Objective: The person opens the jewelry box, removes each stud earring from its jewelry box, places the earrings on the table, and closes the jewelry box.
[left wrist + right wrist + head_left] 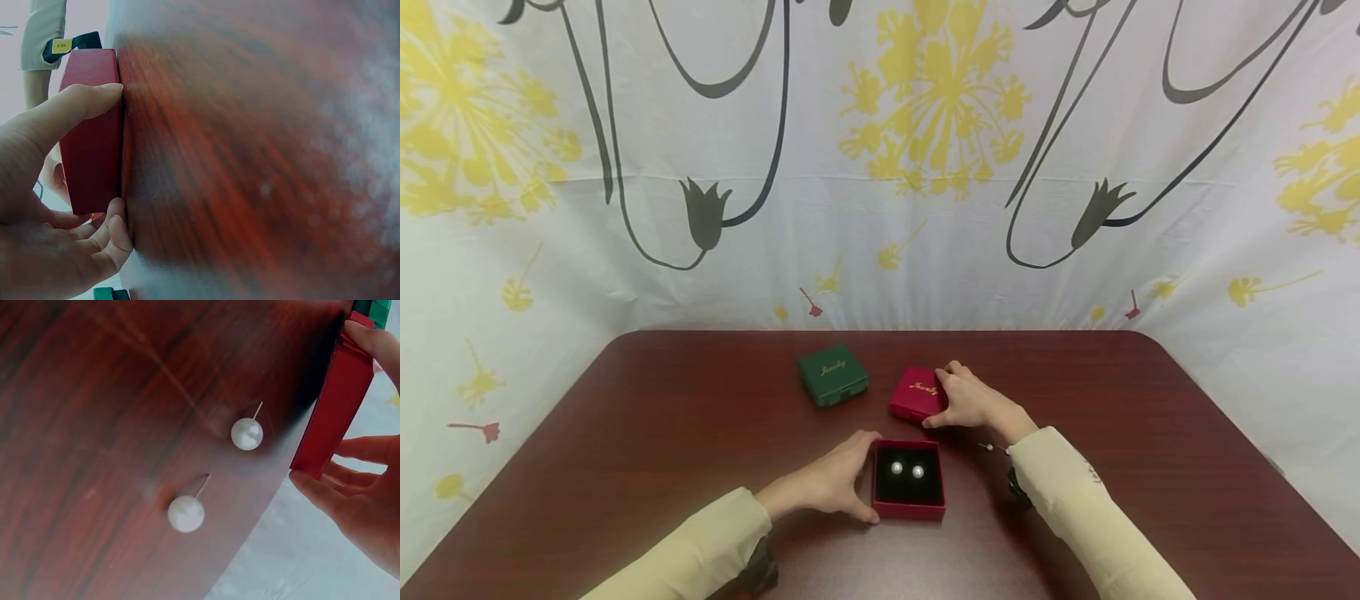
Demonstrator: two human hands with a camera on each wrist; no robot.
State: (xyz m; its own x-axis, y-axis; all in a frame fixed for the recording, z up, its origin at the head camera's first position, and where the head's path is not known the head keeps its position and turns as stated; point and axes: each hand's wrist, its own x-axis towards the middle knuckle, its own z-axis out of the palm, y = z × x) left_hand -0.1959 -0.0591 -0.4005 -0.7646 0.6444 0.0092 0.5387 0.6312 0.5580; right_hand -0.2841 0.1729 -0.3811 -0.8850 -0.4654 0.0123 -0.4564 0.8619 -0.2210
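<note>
My left hand [823, 479] holds an open red jewelry box [910, 511] by its left side, thumb at the near corner and fingers at the far one. Two pearl earrings [917, 472] sit in its black insert. In the left wrist view, the thumb presses the red box wall [94, 144]. Farther back, my right hand [973, 400] grips the right side of a closed red jewelry box [916, 387] with gold lettering. Two loose pearl stud earrings [247, 434] lie on the table under the right wrist, their posts visible in the right wrist view.
A closed green jewelry box [833, 375] with gold lettering stands at the back, left of the closed red one. All rest on a dark reddish wooden table [700, 400]. A white curtain [820, 208] with floral prints hangs behind and along both sides.
</note>
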